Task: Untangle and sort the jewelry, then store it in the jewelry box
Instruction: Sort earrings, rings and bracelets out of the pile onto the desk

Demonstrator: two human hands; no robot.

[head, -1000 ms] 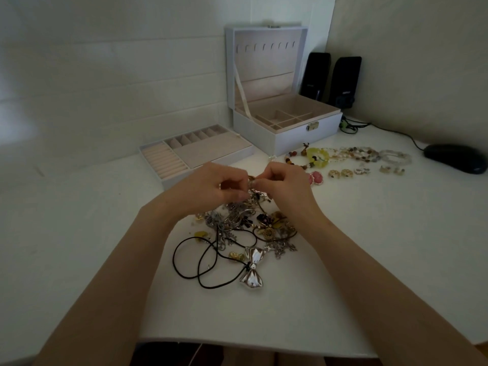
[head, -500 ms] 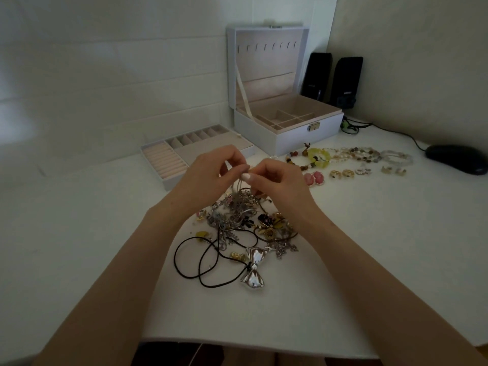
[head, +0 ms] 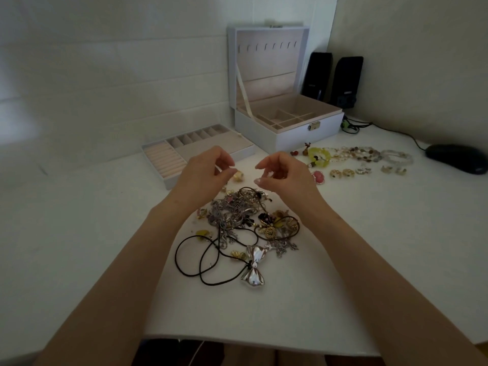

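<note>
left hand point(head: 208, 171) fingers curled, tips apart; right hand point(head: 284, 174) likewise; above jewelry pile point(head: 245, 215)

Left grip point(head: 208, 170) and right grip point(head: 282, 173) hover apart, both loosely curled, tips facing each other

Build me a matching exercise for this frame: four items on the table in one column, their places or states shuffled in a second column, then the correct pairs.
Things
1. jewelry box
2. tray
3. bow pendant
4. mouse

Places or states
A. far right, dark, apart from the jewelry
B. nearest the camera
C. standing open at the back
D. lying flat, just left of the box

Pairs: 1-C, 2-D, 3-B, 4-A
</note>
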